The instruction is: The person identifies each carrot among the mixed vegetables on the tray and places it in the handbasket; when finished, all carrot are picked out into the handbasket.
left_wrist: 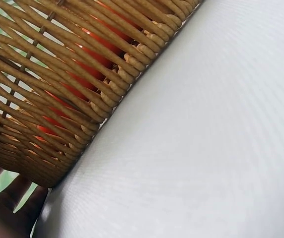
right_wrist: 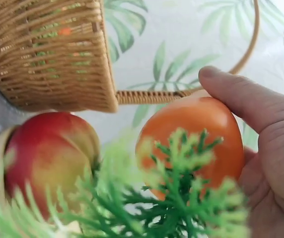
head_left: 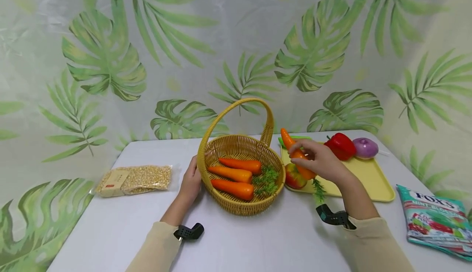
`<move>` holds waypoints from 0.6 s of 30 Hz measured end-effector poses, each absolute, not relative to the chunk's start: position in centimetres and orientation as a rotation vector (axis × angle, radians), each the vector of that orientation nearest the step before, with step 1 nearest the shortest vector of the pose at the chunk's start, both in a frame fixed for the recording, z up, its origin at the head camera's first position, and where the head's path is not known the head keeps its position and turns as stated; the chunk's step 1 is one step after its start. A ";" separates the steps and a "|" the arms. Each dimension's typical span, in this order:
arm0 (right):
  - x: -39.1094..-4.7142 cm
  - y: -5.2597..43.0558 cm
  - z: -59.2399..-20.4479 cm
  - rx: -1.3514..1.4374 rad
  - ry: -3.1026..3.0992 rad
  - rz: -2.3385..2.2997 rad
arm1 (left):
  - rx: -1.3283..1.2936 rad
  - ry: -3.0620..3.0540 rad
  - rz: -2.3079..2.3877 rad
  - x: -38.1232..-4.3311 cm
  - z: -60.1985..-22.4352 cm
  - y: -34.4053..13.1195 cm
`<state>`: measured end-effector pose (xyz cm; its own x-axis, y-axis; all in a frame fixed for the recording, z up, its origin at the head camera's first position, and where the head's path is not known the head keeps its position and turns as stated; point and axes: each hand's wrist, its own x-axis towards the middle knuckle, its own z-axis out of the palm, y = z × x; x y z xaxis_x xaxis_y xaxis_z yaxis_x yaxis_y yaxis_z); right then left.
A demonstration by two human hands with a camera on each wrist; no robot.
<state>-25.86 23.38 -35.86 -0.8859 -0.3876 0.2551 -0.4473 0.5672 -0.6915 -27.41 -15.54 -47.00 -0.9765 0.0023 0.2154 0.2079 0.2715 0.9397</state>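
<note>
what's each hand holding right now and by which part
The right hand grips a carrot around its thick lower half, near the green top. The left hand rests against the basket wall, holding nothing.

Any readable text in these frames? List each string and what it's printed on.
"FOX'S" on the candy bag at the table's right edge; the smaller line beneath it is too blurred to read for sure.
Label on the bag of dried beans: print too small to read.
Both wrist views: no text.
</note>
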 end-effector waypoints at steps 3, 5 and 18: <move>-25.8 22.9 -36.1 0.755 -2.704 1.209 | -0.190 -2.363 -1.793 -27.3 -46.9 -15.6; -25.7 22.7 -36.4 0.786 -2.716 1.207 | -0.179 -2.363 -1.802 -27.2 -46.9 -15.5; -25.4 22.1 -36.7 0.948 -2.871 1.355 | -0.182 -2.368 -1.802 -27.3 -47.0 -15.7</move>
